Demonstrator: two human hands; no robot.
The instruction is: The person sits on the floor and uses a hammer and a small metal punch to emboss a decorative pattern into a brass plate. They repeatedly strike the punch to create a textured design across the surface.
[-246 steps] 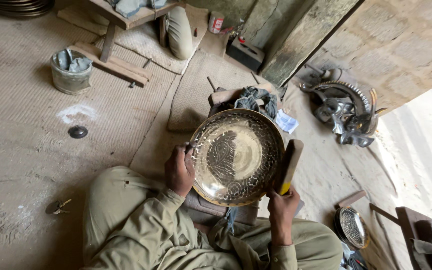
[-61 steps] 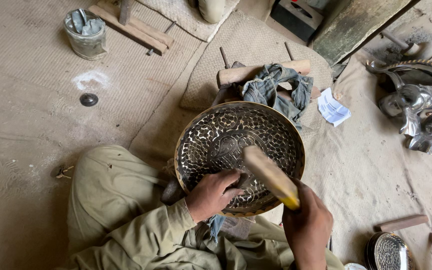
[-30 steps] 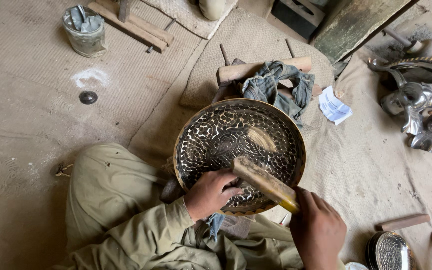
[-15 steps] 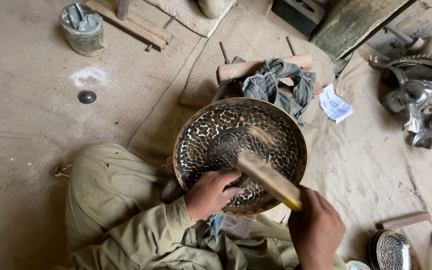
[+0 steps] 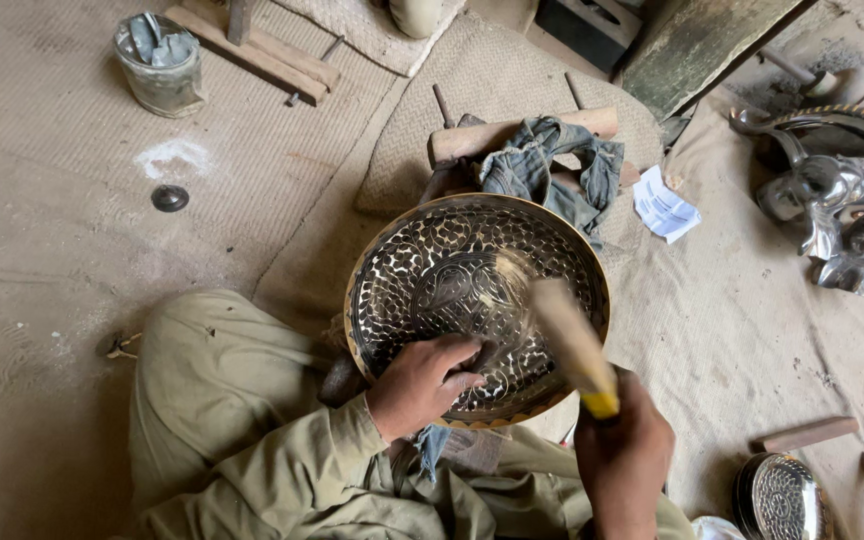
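A round brass tray (image 5: 452,260) with a dark engraved leaf pattern rests tilted in front of my lap. My left hand (image 5: 422,385) lies inside its near part, fingers curled around something small that I cannot make out. My right hand (image 5: 624,462) grips a wooden mallet (image 5: 567,335) with a yellow band at the grip. The mallet's head is blurred and sits over the middle of the tray. Behind the tray lies a wooden block (image 5: 512,132) with a grey-green cloth (image 5: 542,165) draped over it.
A tin can of tools (image 5: 157,65) and wooden battens (image 5: 252,45) lie at the far left. A small dark disc (image 5: 169,197) sits on the matting. Silver metal pieces (image 5: 842,220) are at the right, a paper (image 5: 664,208) near them, and a small engraved dish (image 5: 780,497) bottom right.
The mallet has swung up and down over the tray between frames and is now blurred in motion. Long before, the tray was held upright showing its plain face; it now shows its patterned side.
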